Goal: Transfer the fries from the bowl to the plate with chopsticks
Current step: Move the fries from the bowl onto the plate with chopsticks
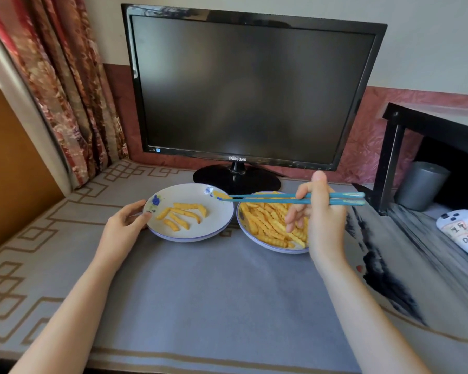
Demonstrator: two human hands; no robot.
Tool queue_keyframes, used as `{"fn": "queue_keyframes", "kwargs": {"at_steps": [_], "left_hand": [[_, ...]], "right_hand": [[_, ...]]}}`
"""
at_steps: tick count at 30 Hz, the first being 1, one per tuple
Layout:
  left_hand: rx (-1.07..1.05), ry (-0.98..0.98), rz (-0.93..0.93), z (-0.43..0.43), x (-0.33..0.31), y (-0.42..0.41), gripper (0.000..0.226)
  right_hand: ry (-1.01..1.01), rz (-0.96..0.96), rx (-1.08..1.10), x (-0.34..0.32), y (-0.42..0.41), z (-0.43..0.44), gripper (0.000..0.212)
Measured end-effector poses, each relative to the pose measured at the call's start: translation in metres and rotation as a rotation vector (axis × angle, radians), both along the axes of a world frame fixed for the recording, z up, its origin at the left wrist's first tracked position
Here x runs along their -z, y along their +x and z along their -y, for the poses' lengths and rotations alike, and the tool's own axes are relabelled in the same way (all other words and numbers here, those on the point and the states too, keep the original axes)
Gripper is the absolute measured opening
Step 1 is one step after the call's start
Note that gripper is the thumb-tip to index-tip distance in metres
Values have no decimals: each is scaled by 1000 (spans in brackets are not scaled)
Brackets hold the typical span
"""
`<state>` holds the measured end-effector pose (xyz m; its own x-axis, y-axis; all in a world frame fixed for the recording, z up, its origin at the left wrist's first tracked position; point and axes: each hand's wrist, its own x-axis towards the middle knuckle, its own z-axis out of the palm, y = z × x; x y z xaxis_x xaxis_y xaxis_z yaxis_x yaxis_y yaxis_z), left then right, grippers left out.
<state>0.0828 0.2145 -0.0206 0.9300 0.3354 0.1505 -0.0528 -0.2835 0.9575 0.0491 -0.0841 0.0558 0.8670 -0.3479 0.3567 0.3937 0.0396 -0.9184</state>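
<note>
We see the right hand [322, 220] gripping the blue chopsticks [268, 198]; their tips pinch one fry [220, 195] above the far rim of the plate [189, 191]. The left hand [125, 222] holds the plate's left rim. The bowl [265, 247] with the other fries [268, 225] stands just beside on the tabletop [214, 292].

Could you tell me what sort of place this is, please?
Probably a home room, at a desk: a monitor stands on the cloth-covered table, a patterned curtain hangs at the left, and a plate and bowl hold fries.
</note>
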Motion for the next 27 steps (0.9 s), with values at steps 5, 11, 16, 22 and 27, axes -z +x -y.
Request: {"fn": "queue_keyframes", "kwargs": {"at_steps": [5,11,16,22,27], "left_hand": [[1,2,-7,-2,1,1,25],[-4,4,-25,-5,3,3,26],[-8,-4,-12,-3,2,2,27],[-6,5,-1,-3,3,3,29],[-6,11,-1,-2,3,4,28]], "right_hand": [[-15,-55,-177,14,5,-31,47],[-10,-53,-290,22,8,-63,44],[-59,-50,-354,27,11,-88,41],[-49,-39,-384,23,8,-78,39],[-60,8,-174,2,0,-29,41]]}}
